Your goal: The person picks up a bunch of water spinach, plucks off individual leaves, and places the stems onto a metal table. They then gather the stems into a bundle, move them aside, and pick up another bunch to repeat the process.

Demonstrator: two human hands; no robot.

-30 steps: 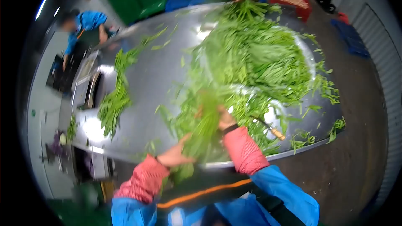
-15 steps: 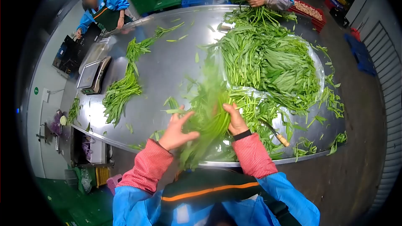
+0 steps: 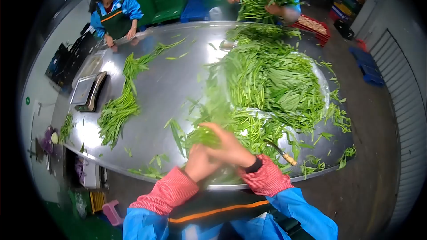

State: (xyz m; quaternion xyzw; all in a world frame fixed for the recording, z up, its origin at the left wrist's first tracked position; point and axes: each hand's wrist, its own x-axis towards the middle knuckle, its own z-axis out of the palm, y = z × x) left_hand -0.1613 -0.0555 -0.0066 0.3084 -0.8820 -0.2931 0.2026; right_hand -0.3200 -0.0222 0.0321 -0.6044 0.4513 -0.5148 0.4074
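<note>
A bunch of leafy green stems [image 3: 205,137] is gripped between my two hands near the table's front edge, partly smeared by motion. My left hand [image 3: 201,162] wraps around the lower end of the bunch. My right hand [image 3: 231,149] overlaps it, with fingers curved over the stems. Just beyond and to the right lies a large pile of the same greens [image 3: 275,80], partly on clear plastic. A knife with a wooden handle [image 3: 289,158] rests at the right of my hands.
A metal table [image 3: 164,93] carries a row of greens [image 3: 119,111] and a scale [image 3: 89,92] at left. One person [image 3: 116,13] stands at the far left; another [image 3: 267,0] holds greens at the far side. A red crate [image 3: 313,29] stands behind.
My hands have come together around the bunch, where my left hand was spread apart before. The view has shifted. The far person's greens are raised, and the left person's head has turned.
</note>
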